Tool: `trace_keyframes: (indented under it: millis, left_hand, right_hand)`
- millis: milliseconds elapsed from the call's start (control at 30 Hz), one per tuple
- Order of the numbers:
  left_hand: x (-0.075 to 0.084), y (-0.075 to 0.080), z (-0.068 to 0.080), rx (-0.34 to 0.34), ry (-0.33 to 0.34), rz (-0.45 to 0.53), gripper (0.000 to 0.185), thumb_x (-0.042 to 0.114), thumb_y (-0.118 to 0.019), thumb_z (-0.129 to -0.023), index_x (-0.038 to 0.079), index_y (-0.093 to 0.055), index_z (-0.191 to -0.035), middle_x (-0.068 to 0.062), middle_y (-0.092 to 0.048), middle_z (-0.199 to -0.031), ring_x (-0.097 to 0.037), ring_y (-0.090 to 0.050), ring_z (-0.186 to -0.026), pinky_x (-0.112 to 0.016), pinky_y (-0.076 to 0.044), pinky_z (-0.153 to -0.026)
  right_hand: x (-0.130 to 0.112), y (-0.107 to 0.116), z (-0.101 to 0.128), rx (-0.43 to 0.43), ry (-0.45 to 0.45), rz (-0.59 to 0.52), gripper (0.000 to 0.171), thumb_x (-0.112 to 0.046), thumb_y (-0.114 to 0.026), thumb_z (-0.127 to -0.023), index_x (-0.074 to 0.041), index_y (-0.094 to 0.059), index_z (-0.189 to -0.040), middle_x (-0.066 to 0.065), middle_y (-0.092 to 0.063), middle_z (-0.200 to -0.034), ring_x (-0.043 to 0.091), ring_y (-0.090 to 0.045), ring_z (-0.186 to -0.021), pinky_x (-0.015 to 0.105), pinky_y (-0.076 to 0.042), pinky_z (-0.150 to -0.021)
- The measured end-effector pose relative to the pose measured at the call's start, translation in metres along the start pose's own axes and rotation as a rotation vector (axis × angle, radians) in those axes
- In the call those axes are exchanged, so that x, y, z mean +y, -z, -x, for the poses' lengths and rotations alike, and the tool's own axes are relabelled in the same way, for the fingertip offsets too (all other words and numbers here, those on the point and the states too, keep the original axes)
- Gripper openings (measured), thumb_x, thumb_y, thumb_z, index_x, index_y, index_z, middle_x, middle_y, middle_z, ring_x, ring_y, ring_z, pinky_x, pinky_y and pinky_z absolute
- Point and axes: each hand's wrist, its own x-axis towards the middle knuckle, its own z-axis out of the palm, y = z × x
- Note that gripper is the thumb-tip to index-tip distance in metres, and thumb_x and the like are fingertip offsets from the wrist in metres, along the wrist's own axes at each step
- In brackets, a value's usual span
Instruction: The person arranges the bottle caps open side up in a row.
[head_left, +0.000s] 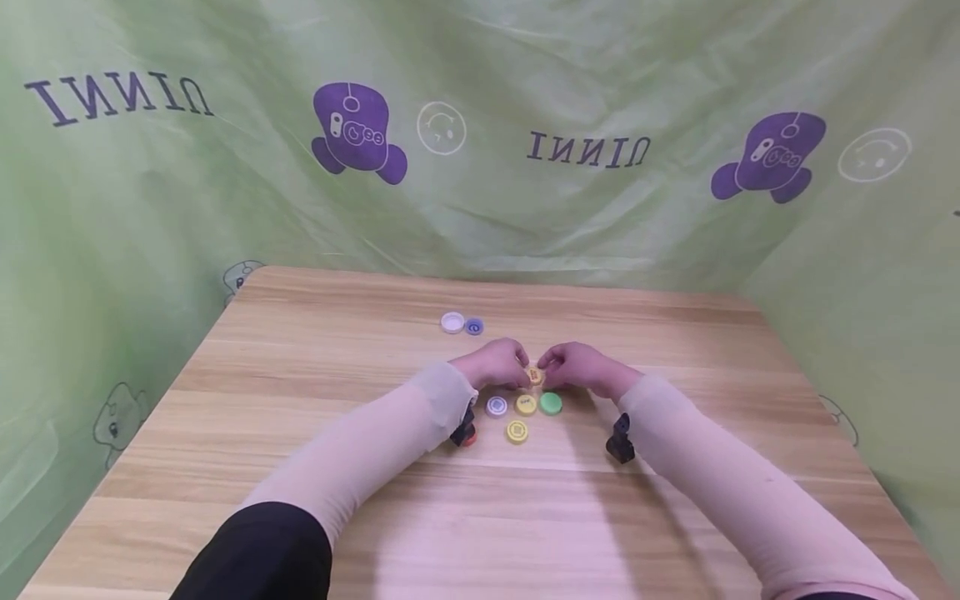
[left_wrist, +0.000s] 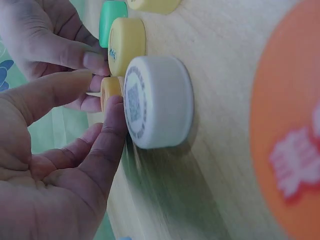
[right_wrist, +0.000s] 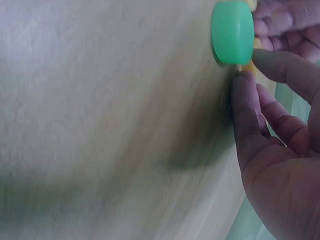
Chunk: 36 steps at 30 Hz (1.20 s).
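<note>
On the table, the fingertips of my left hand [head_left: 497,363] and right hand [head_left: 581,367] meet at a small orange-yellow bottle cap [head_left: 535,376], gripping it from opposite sides. Fingers hide part of it in both wrist views. Just nearer to me, a white cap [head_left: 497,406], a yellow cap [head_left: 526,405] and a green cap [head_left: 551,404] form a row. Another yellow cap [head_left: 517,431] lies below that row. The left wrist view shows the white cap [left_wrist: 162,102] close beside my left fingers; in the right wrist view the green cap [right_wrist: 233,32] is beside my right fingers.
A red-orange cap [head_left: 469,438] is partly covered by the black left wrist camera [head_left: 462,428]. Farther back lie a white cap [head_left: 452,322] and a blue cap [head_left: 474,327]. A green printed curtain [head_left: 480,217] surrounds the wooden table [head_left: 337,333] at the back and sides.
</note>
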Motion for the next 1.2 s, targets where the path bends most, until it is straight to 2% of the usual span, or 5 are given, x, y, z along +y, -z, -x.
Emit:
trace_keyframes:
  millis: [267, 433, 700, 1000, 1200]
  left_hand:
    - [-0.004, 0.000, -0.002, -0.023, -0.015, 0.177, 0.026, -0.001, -0.069, -0.079, -0.008, -0.063, -0.103, -0.008, -0.063, -0.083, -0.018, -0.061, -0.073, -0.027, -0.055, -0.072]
    - [-0.009, 0.001, -0.007, -0.026, 0.017, 0.276, 0.026, -0.005, -0.068, -0.080, -0.009, -0.064, -0.105, -0.011, -0.065, -0.088, -0.021, -0.065, -0.078, -0.028, -0.056, -0.075]
    - [-0.013, 0.001, -0.011, -0.018, 0.024, 0.306, 0.023, -0.005, -0.065, -0.082, -0.010, -0.064, -0.104, -0.011, -0.066, -0.084, -0.018, -0.063, -0.074, -0.025, -0.056, -0.072]
    - [-0.021, 0.010, -0.015, 0.094, -0.015, 0.299, 0.023, 0.010, -0.064, -0.088, -0.005, -0.066, -0.106, -0.011, -0.066, -0.090, -0.019, -0.062, -0.079, -0.028, -0.055, -0.072]
    - [-0.024, 0.021, -0.016, 0.105, -0.005, 0.535, 0.025, 0.005, -0.058, -0.092, -0.008, -0.059, -0.113, -0.018, -0.064, -0.103, -0.029, -0.064, -0.097, -0.033, -0.055, -0.086]
  right_hand:
    - [-0.005, -0.009, -0.003, 0.058, 0.007, 0.071, 0.029, -0.004, -0.075, -0.077, 0.000, -0.065, -0.104, 0.005, -0.063, -0.084, 0.016, -0.055, -0.078, 0.027, -0.047, -0.074]
    - [-0.008, -0.010, -0.003, 0.066, 0.022, 0.085, 0.027, -0.006, -0.075, -0.079, 0.001, -0.066, -0.103, 0.005, -0.062, -0.085, 0.016, -0.055, -0.078, 0.028, -0.047, -0.073]
    - [-0.008, -0.013, -0.007, 0.096, 0.021, 0.172, 0.025, -0.007, -0.076, -0.077, -0.003, -0.066, -0.100, 0.004, -0.059, -0.084, 0.017, -0.053, -0.078, 0.028, -0.045, -0.073]
    - [-0.011, -0.011, -0.010, 0.082, 0.008, -0.040, 0.029, -0.010, -0.066, -0.090, 0.005, -0.061, -0.115, 0.012, -0.066, -0.099, 0.019, -0.064, -0.085, 0.031, -0.056, -0.077]
    - [-0.020, -0.007, -0.020, 0.130, 0.017, -0.139, 0.029, -0.013, -0.063, -0.093, 0.005, -0.059, -0.115, 0.016, -0.065, -0.103, 0.022, -0.063, -0.089, 0.032, -0.056, -0.081]
